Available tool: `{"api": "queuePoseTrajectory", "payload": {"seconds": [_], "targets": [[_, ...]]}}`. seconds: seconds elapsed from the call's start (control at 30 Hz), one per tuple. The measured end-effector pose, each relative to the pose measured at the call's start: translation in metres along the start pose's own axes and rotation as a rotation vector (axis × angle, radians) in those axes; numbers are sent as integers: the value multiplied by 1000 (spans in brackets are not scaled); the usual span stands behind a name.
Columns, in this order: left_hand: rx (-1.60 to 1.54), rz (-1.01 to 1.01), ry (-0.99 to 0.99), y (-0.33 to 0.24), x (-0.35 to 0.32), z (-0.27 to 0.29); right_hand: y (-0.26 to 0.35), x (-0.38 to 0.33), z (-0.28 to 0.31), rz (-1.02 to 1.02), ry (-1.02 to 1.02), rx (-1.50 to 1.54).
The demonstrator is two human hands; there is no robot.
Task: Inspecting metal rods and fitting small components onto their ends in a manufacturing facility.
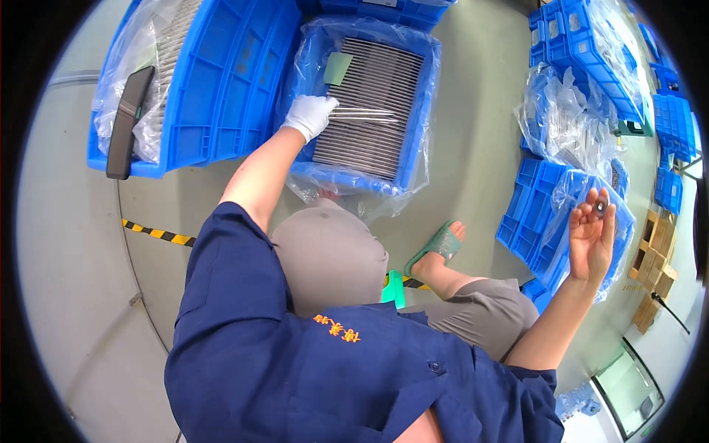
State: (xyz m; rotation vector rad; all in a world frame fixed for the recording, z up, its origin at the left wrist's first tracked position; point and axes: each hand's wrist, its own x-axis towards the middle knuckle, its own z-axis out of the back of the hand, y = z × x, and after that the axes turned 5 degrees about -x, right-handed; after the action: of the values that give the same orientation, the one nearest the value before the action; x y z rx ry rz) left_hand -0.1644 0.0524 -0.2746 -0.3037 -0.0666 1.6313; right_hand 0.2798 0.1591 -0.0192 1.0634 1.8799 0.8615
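My left hand [310, 117], in a white glove, is closed on the ends of a few thin metal rods [369, 114]. These rods lie slightly askew over a layer of evenly lined-up metal rods [362, 151] in a blue crate [336, 177] lined with clear plastic. A green paper slip [337, 68] rests on the rods beyond that hand. Out to the right, my bare right hand [589, 240] is raised palm up, pinching a small dark round piece [600, 207] with a pale centre between the fingertips. Its exact kind is too small to tell.
Left stands a tall stack of blue crates [221, 81], with a long dark object [129, 122] on the plastic-wrapped rods at its top. More blue crates [528, 199] with plastic liners stand at right, near wooden pallets [653, 251]. A green stool [394, 290] shows beneath me.
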Motion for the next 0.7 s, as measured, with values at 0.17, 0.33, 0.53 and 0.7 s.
{"api": "queuePoseTrajectory", "payload": {"seconds": [0.17, 0.33, 0.53, 0.7], "targets": [[-23, -95, 80, -3, 34, -31, -8, -1, 2, -43, -87, -40], [69, -84, 272, -31, 49, -33, -11, 3, 5, -60, -150, -59], [-22, -38, 234, -41, 39, -25, -14, 5, 6, -73, -181, -72], [-100, -37, 64, -46, 31, -44, -20, 5, 0, -106, -202, -89]]}}
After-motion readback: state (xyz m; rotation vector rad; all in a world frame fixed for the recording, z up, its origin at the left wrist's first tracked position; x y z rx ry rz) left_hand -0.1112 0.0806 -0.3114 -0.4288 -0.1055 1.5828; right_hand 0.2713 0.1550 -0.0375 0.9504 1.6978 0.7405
